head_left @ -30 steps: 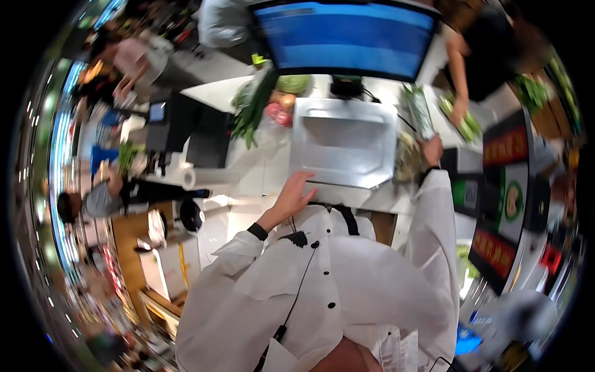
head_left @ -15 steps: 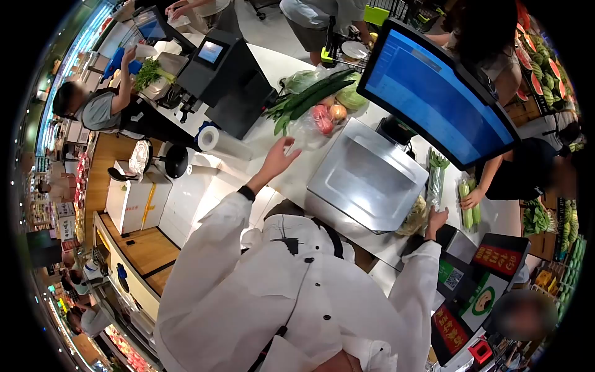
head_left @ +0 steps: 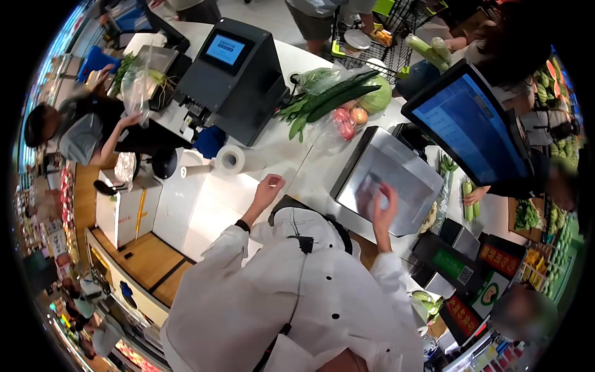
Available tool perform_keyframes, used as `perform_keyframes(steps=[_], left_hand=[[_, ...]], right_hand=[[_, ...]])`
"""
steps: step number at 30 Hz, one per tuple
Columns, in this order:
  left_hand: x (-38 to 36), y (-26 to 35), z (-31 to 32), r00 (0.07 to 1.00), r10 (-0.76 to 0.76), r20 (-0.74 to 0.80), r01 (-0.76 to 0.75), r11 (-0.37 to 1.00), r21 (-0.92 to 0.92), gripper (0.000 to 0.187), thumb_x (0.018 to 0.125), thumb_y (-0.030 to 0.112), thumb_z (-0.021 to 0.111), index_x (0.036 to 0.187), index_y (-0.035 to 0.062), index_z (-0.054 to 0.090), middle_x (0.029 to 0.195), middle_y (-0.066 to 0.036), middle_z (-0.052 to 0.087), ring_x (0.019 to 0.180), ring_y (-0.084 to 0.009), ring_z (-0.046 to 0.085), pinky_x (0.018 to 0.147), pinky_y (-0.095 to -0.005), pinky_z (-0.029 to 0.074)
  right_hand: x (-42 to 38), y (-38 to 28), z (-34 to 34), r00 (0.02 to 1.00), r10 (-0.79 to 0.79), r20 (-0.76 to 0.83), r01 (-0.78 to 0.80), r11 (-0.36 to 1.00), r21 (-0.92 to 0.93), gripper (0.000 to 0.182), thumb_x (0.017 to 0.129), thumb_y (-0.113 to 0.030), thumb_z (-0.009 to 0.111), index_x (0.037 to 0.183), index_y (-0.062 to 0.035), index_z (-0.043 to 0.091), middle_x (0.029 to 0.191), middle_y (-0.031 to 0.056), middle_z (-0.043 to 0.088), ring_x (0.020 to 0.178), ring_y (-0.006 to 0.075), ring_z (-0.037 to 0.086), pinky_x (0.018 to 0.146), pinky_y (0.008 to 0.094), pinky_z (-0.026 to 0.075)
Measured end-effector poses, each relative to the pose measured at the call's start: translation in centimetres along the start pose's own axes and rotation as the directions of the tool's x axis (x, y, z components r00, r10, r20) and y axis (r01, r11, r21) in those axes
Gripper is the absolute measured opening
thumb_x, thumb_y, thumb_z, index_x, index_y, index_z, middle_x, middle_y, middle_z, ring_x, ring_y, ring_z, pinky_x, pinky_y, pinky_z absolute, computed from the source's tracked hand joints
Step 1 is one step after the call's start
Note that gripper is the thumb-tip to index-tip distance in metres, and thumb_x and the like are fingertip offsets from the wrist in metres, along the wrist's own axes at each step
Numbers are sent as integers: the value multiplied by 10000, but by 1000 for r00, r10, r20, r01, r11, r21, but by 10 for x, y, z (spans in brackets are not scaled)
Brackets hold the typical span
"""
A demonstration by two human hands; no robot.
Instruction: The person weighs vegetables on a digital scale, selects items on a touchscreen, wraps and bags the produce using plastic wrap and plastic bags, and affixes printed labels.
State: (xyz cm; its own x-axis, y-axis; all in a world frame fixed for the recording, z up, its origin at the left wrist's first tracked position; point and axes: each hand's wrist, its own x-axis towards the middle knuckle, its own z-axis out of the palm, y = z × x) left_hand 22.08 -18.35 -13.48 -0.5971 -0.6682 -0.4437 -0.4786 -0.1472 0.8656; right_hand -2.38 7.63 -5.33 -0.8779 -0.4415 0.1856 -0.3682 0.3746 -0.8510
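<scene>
My right hand [head_left: 385,209], its thumb and fingers apart, is over the metal pan of the scale [head_left: 406,186] with nothing in it; a blurred reflection shows on the pan. My left hand [head_left: 266,191] hangs by the counter's near edge, fingers curled together and nothing visible in them. Left of the scale lie long dark green vegetables [head_left: 338,99], leafy greens [head_left: 296,113], a cabbage [head_left: 376,96] and bagged red and orange round produce [head_left: 344,126]. To the right of the scale, a bagged green vegetable [head_left: 443,186] lies close against it.
A monitor [head_left: 468,118] stands behind the scale. A plastic bag roll [head_left: 230,159] and a dark printer-like machine [head_left: 232,80] are on the left. Another person's hand [head_left: 476,195] touches pale green stalks [head_left: 468,208]. Signs [head_left: 499,257] stand at right; a shopping cart [head_left: 372,53] is beyond.
My right hand has moved left from the bagged vegetable to over the scale. My left hand has drawn back toward me, its fingers curling in. The view has shifted.
</scene>
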Motion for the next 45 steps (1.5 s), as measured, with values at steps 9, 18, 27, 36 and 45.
perform_keyframes(steps=[9,18,27,36,45], left_hand=[[-35,-40,-51,983,-78,-166,81,997,14,339,853,281,675,1038,6,610,934,-99,676,878,-174,640,776,-292,500],[-73,-44,-71,996,-89,-17,88,993,-81,259,872,216,664,1040,23,623,860,-59,662,791,-115,612,690,-247,488],[-83,-47,-79,986,-163,-16,161,982,-96,242,885,156,625,1065,-4,594,879,-88,655,769,-130,621,655,-259,496],[-47,4,-70,993,-31,112,27,999,36,239,909,194,604,1067,15,596,862,-72,654,713,-111,593,646,-249,487],[-25,31,-53,943,96,319,-145,981,132,180,911,151,595,1048,35,603,882,-72,666,813,-145,627,698,-265,481]], right_hand=[[153,6,198,861,442,252,-509,743,434,578,763,-218,754,1203,35,476,1083,144,607,970,197,603,824,290,479],[246,-38,319,394,729,-559,-906,412,-101,1154,510,-497,864,1322,61,261,1378,249,320,1306,406,285,1103,497,196],[241,-20,292,516,749,-416,-845,524,-106,1150,534,-491,854,1294,121,246,1354,282,338,1272,420,340,1082,466,262],[203,88,327,579,629,-519,-614,755,230,917,657,-431,777,1296,6,285,1156,134,477,1031,231,496,933,348,389],[141,-57,265,781,419,-463,-347,908,237,1092,611,-230,818,1371,143,128,1401,310,290,1332,393,276,1122,368,206]])
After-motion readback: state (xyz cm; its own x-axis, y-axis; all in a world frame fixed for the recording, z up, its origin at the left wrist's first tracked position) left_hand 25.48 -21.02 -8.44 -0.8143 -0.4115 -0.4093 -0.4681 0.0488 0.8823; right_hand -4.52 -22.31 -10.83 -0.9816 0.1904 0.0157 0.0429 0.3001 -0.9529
